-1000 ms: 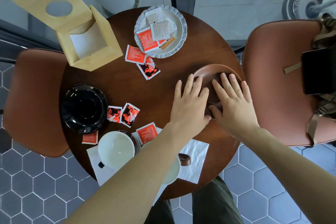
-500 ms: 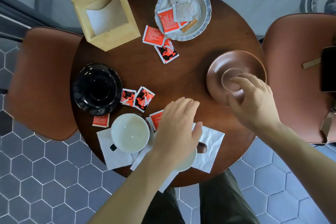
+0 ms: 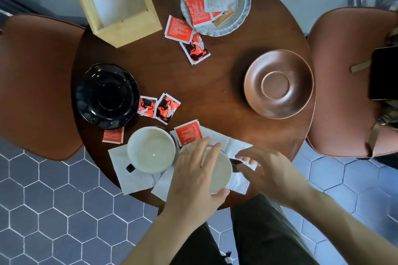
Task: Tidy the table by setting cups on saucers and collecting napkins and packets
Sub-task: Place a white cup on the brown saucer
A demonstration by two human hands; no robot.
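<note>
My left hand wraps over the near cup, fingers and thumb clasping its rim, atop white napkins. My right hand hovers open by its brown handle. Print on the red packets is unreadable. Left sits a second cup, beyond it a black saucer; the brown saucer lies far right.

I see two cups side by side on napkins at the table's near edge, one saucer left, another right, packets between, and a plate behind.
</note>
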